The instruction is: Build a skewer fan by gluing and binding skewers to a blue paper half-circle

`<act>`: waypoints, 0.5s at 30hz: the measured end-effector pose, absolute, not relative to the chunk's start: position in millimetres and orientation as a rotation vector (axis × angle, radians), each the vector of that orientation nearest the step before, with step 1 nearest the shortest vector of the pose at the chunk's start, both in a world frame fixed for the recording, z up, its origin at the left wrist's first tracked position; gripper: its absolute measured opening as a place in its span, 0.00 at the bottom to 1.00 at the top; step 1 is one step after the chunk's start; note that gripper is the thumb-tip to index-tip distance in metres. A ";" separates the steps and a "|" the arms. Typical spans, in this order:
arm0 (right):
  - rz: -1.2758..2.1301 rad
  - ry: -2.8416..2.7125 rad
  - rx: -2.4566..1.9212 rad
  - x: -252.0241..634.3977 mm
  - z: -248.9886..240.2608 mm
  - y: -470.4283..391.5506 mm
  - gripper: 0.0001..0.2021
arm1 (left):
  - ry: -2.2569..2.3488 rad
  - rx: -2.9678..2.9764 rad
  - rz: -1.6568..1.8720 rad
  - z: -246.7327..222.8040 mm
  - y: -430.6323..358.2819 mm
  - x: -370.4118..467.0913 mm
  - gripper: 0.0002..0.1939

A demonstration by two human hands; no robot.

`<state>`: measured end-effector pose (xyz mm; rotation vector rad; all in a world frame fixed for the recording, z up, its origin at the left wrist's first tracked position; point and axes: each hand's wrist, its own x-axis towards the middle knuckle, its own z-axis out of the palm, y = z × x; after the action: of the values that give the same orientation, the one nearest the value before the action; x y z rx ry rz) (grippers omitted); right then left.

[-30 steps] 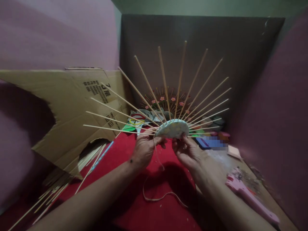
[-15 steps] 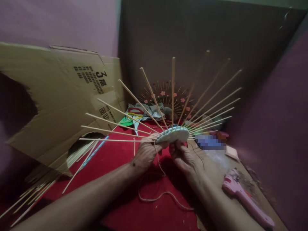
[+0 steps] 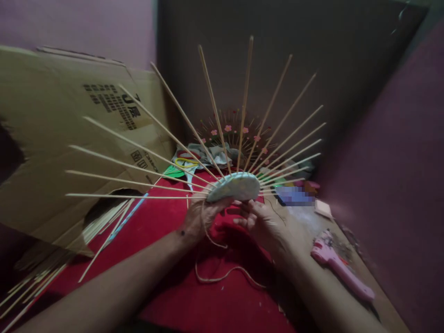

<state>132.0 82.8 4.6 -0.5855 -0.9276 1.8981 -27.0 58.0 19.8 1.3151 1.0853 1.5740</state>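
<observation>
A pale round disc is tilted up in front of me, with long thin wooden sticks fanning out from its edge. My left hand grips the disc by its near left edge; some of its fingers are hidden beneath. Just under the right side is my right hand, fingers apart and pointing left, the upper fingertips at or touching the disc's lower edge. A brown string hangs from the left of the disc and loops onto the red cloth.
A large cardboard sheet leans at left, with loose sticks beside it. A pink glue gun lies at right. Behind are yellow-and-red-handled scissors, crumpled grey material and a flower-decorated stick fan.
The disc has moved left and tipped, its sticks now standing higher in view. My right hand has loosened from a pinch at the disc's edge and spread its fingers. The view has shifted slightly.
</observation>
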 end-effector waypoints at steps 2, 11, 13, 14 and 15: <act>1.820 -1.135 -0.744 154.2 15.7 66.4 0.17 | 1.091 1.279 1.605 22.4 60.7 -34.7 0.07; -0.070 -1.852 -1.851 327.8 9.4 5.2 0.25 | 0.786 0.891 1.726 31.1 70.5 -32.5 0.07; -0.077 -1.981 -2.013 345.6 -4.7 8.9 0.26 | 0.797 0.884 1.735 30.6 71.6 -31.1 0.08; -0.062 -2.042 -2.037 349.7 -12.3 12.2 0.25 | 0.810 0.892 1.735 30.0 71.6 -31.2 0.09; -0.080 -2.088 -2.032 351.5 -19.7 15.6 0.24 | 0.828 0.908 1.728 29.2 71.0 -31.7 0.09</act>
<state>351.5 15.6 -19.7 -2.0324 -2.0880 -0.0802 -31.7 71.0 29.2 0.9078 0.8279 1.7275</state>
